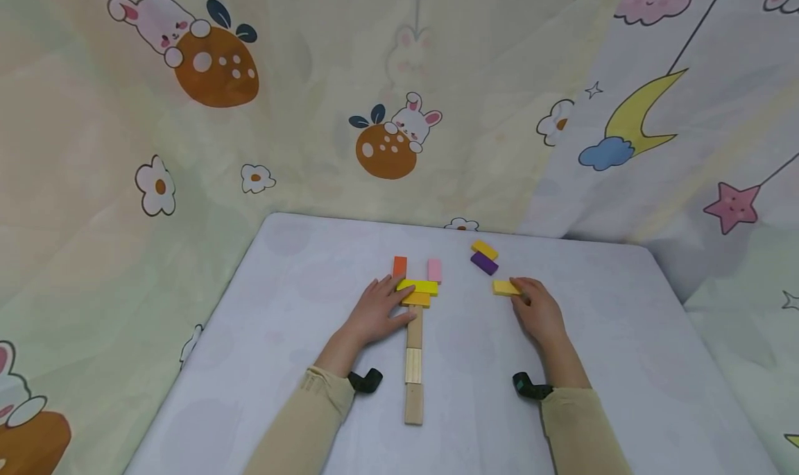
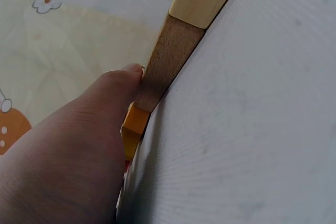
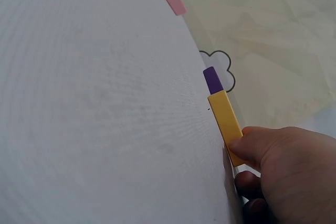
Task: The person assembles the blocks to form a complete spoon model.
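Head view: my left hand [image 1: 373, 314], fingers extended and grasping nothing, touches the bright yellow block [image 1: 424, 288], just beyond the orange block [image 1: 417, 299] heading a line of wooden blocks [image 1: 414, 365]. My right hand [image 1: 542, 314] pinches the pale yellow block [image 1: 503, 288], near the purple block [image 1: 484, 263].

Left wrist view: my straight thumb lies along the line.

Right wrist view: thumb grip on the pale yellow block confirmed, at its near end.

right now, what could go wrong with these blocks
The left hand touches the yellow block and the wooden row, so a small push might knock them out of line. It is also close to the red-orange block, which could get nudged. The right hand pinches the light yellow block near one end, so it may swivel or slip if lifted.
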